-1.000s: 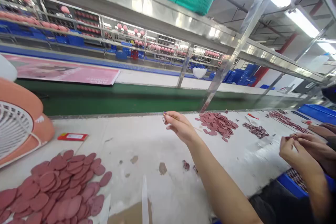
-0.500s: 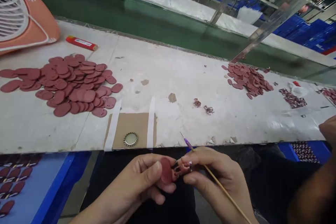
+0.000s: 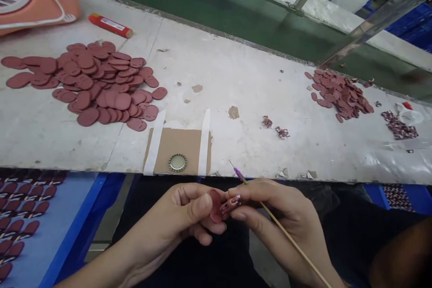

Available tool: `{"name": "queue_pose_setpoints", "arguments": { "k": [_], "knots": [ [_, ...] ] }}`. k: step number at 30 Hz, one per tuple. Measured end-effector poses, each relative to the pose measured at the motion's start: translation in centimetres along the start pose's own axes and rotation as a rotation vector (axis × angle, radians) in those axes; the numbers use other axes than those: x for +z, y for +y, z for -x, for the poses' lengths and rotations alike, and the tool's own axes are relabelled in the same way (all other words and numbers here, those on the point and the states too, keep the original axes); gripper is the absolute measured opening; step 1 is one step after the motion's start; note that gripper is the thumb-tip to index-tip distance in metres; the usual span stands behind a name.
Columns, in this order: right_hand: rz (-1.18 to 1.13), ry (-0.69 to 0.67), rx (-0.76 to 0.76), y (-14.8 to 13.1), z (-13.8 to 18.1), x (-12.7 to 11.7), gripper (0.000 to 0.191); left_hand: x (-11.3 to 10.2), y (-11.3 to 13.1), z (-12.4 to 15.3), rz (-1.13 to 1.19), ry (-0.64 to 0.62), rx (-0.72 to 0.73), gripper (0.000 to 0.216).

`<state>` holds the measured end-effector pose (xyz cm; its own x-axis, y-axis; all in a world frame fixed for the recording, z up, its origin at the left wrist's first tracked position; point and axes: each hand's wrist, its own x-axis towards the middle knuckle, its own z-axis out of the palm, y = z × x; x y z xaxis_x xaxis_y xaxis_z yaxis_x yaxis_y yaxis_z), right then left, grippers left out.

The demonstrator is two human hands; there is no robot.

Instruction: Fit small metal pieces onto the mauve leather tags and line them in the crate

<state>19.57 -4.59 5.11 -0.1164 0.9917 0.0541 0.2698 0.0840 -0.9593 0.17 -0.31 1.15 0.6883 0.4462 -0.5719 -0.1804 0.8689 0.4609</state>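
My left hand pinches a dark red oval disc between thumb and fingers, over my lap in front of the table edge. Against the disc's right side sits a small reddish figure-like part, its kind unclear. The thumb and forefinger of my right hand close on that part. A thin brush with a wooden shaft and a purple ferrule also lies in my right hand, its fine tip pointing up and left. Just beyond my hands, a bottle cap rests on a cardboard piece taped to the table.
Many similar discs are heaped on the left, with another pile at the right. A red box-like stick and an orange fan stand behind. Blue trays holding finished-looking pieces sit below the table. Another person's arm shows at lower right.
The camera view has tilted down and shifted left, so table items appear higher and further right. Both hands keep their hold; the reddish part has turned slightly against the disc.
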Motion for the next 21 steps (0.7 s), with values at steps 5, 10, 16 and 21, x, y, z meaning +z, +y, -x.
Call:
{"name": "queue_pose_setpoints", "arguments": {
  "k": [5, 10, 16, 21],
  "knots": [
    [0.058, -0.027, 0.001, -0.15, -0.31, 0.11, 0.022, -0.10, -0.03, -0.03, 0.015, -0.004, 0.016, 0.033],
    [0.109, -0.067, -0.014, -0.22, -0.44, 0.20, 0.023, -0.29, -0.20, -0.03, 0.014, -0.007, 0.013, 0.034],
    [0.138, -0.099, -0.031, -0.59, -0.42, 0.32, 0.019, -0.56, -0.56, 0.12, 0.038, -0.028, 0.002, 0.029],
    [0.158, -0.126, -0.063, -0.88, -0.31, 0.26, 0.020, -0.64, -0.72, 0.17, 0.043, -0.029, -0.008, 0.029]
  ]
}}
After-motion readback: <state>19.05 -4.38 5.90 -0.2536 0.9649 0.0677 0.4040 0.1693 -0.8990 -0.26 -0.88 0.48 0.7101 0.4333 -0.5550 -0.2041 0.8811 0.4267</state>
